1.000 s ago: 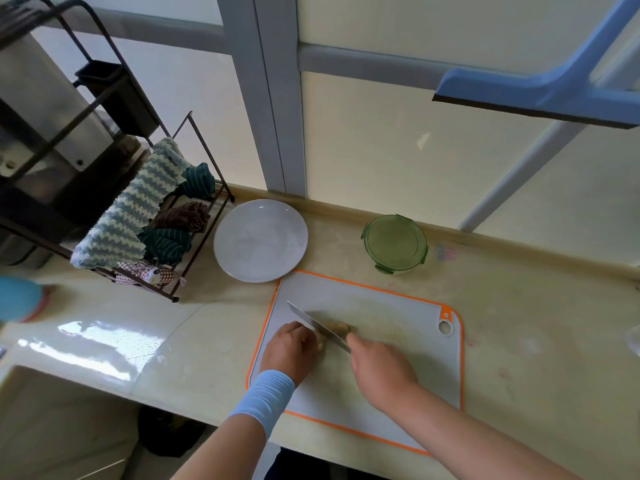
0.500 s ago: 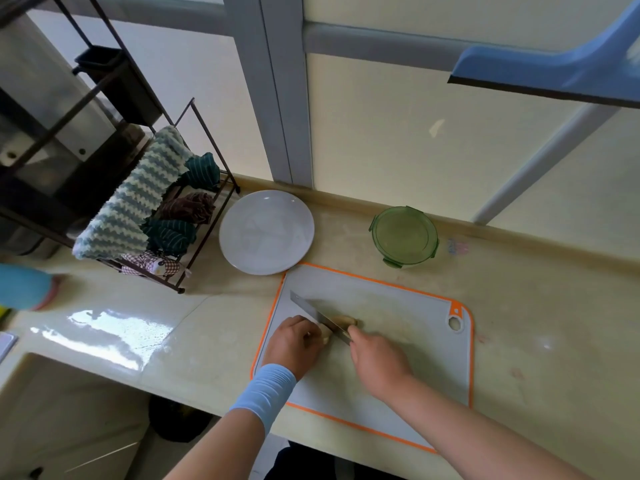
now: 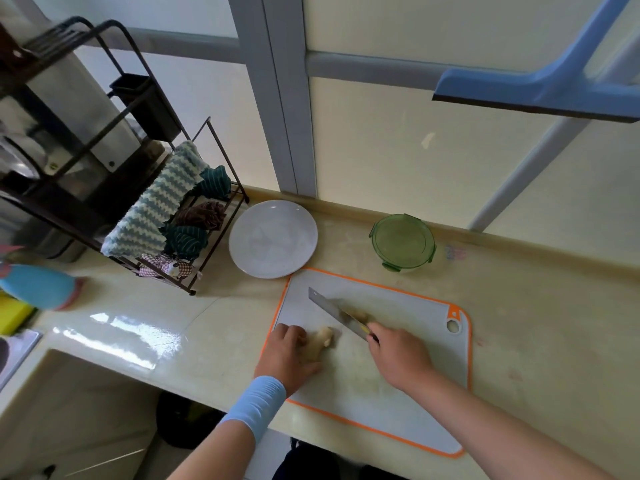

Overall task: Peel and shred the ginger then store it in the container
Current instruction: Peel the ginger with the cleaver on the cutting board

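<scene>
A pale piece of ginger [image 3: 320, 342] lies on the white, orange-edged cutting board [image 3: 408, 403]. My left hand [image 3: 285, 355] holds the ginger at its left end, fingers curled over it. My right hand [image 3: 398, 358] grips the handle of a knife [image 3: 337, 311] whose blade points up-left, clear of the ginger piece. A few small cut bits [image 3: 358, 315] sit beside the blade. The round green container [image 3: 402, 241], lid on, stands on the counter behind the board.
A white plate [image 3: 273, 238] sits left of the container, touching the board's far corner. A black wire rack [image 3: 166, 216] with cloths stands at the left. A blue object [image 3: 38, 286] lies near the sink at the far left.
The knife has come off the ginger and shifted right, away from my left hand. My left hand has drawn the ginger piece slightly left, so it now shows.
</scene>
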Available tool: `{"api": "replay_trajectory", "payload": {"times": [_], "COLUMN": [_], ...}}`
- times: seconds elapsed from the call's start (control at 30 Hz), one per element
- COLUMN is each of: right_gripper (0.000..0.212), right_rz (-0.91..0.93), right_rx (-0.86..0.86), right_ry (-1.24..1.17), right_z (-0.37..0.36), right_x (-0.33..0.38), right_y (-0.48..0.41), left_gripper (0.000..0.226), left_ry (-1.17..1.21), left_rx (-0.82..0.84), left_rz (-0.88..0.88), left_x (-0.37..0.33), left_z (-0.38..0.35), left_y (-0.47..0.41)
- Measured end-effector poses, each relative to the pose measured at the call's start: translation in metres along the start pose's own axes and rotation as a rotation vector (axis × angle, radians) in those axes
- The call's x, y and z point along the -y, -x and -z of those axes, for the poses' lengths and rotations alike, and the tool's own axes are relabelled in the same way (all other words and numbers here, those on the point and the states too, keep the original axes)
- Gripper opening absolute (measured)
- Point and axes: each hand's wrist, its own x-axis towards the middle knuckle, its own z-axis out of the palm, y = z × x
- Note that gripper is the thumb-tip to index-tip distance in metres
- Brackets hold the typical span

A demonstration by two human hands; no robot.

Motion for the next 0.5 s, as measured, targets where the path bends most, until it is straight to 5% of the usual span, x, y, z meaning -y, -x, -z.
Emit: {"api": "replay_trajectory", "payload": {"times": [0.3,0.5], "right_gripper": [0.03,0.03], "right_rz": [-0.043,-0.019], "right_rx": [0.007,-0.027], "right_ry": [0.052,0.02], "right_z": [-0.003,-0.01], "right_x": [-0.008,0.001], "right_y": [-0.001,0.003], "left_gripper": [0.052,0.051], "left_ry": [-0.081,0.041], "left_rx": [0.044,-0.091], "left_rz": [-0.243,-0.15], "left_x": [0.001,0.005], "left_z": [0.01,0.002], "left_y": [-0.023,-0.015]}}
